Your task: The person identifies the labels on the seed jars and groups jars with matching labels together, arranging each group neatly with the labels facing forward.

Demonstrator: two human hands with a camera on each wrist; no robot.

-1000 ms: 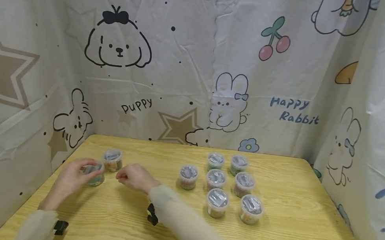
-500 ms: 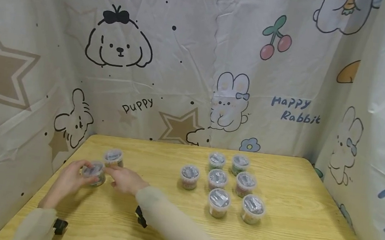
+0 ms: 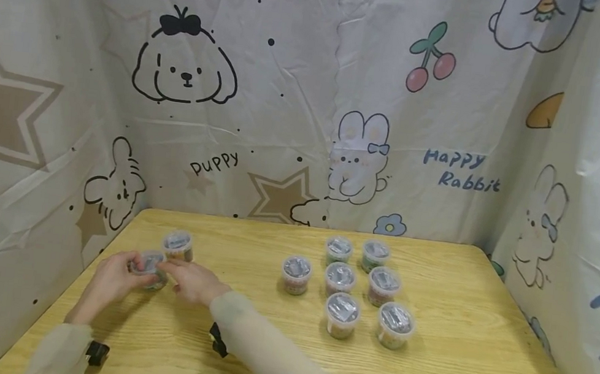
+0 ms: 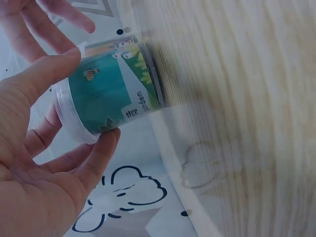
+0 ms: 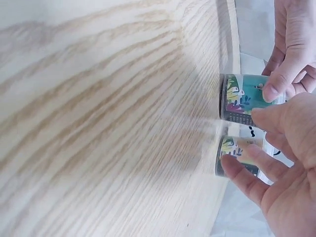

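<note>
In the left wrist view, my left hand (image 4: pixel 54 143) grips a clear plastic tub with a teal label (image 4: pixel 106 91), thumb on one side and a fingertip on the other. The tub stands upright at the table's left. My right hand (image 3: pixel 192 281) is beside it. In the right wrist view its thumb (image 5: pixel 269 118) is at the teal tub's side, while its other fingers extend in front of an orange-labelled tub (image 5: pixel 228 147). That second tub, with a grey-topped lid, stands just behind the teal one in the head view. Whether the right fingers touch the orange-labelled tub I cannot tell.
Several similar lidded tubs (image 3: pixel 342 315) stand in a loose cluster right of centre on the wood-grain table (image 3: pixel 452 365). A cartoon-printed cloth (image 3: pixel 289 87) hangs behind the table and along both sides.
My right hand has moved left to the teal tub and its fingers have spread from a curled pose. My left hand stays around the same tub, which has shifted very slightly.
</note>
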